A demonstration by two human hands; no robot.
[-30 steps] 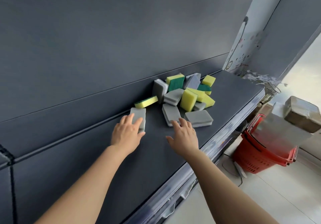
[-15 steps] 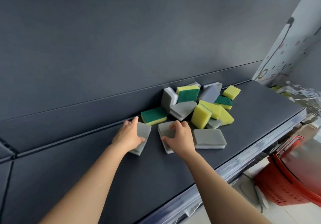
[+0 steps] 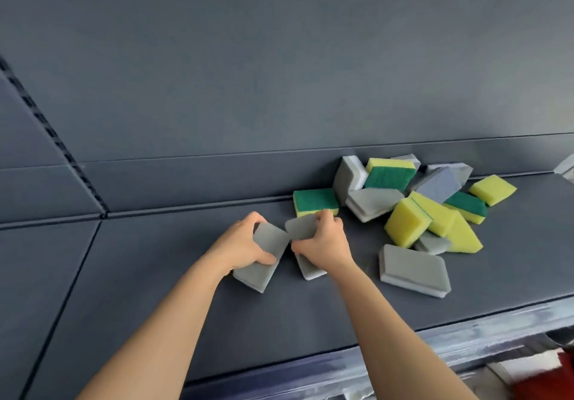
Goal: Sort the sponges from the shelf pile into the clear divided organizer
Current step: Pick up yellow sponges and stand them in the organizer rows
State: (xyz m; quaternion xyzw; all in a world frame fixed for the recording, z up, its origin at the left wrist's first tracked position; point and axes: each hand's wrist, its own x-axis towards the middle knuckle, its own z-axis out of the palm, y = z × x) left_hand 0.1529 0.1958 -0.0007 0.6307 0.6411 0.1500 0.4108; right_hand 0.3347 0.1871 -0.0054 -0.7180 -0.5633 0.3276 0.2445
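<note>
- Watching the head view from my end: both arms are stretched out over the dark grey shelf [image 3: 155, 291]. The hands are close together, just left of the sponge pile [image 3: 428, 204].
- The left hand [image 3: 243, 244] has a grip on a grey sponge [image 3: 264, 270], thumb laid across the top face and fingers curled over the far edge. The sponge sits tilted. I can't tell whether its near end rests on the shelf or is just off it.
- The right hand [image 3: 327, 244] is clamped on a second grey sponge [image 3: 300, 228], fingers hooked over the far edge and thumb on the left side. Its white underlayer pokes out below the wrist, down at the shelf surface.
- The two held sponges meet corner to corner between the hands. Touching or as good as, hard to call.
- Just behind the right hand's fingers there's a green-topped sponge [image 3: 315, 201] with a yellow base, lying flat at the foot of the back panel [image 3: 279, 58].
- The pile sits to the right, up against that panel. It's a jumble of yellow-and-green and grey-and-white sponges, some flat, some on edge, leaning on each other.
- One lone grey sponge [image 3: 414, 270] lies flat nearer the front of the shelf. It's right of the right forearm and apart from it, close to the yellow ones at the pile's front.
- The front rail [image 3: 435, 347] of the shelf is blurry, and there's something red [image 3: 559, 381] bottom right, too smeared to say what.
</note>
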